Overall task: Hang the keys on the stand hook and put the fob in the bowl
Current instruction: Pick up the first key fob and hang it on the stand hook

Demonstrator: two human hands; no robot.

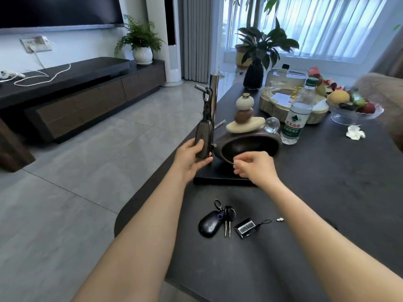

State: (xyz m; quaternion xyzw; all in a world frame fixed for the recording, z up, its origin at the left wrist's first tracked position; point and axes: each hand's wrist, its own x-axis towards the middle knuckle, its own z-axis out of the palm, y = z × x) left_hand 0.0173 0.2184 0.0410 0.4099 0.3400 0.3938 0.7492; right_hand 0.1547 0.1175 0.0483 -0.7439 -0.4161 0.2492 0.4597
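Observation:
A metal stand [213, 94] rises from a black base [220, 180] on the dark table. A grey car key case [202, 138] hangs by its ring from the stand's upper hook [201, 88]; my left hand [192, 158] grips the case's lower end. My right hand [254, 167] hovers in front of the dark bowl [273, 141], fingers loosely curled, holding nothing visible. Nearer to me lie a black oval fob with two keys [214, 222] and a small black tag fob with a barcode [245, 227].
Stacked stones [244, 114] and a glass ball [271, 124] sit on the bowl's rim. A water bottle [296, 112], a tray [270, 103], a fruit bowl [355, 110], a vase [254, 74] and crumpled paper [355, 131] stand behind. The table edge runs left of the stand.

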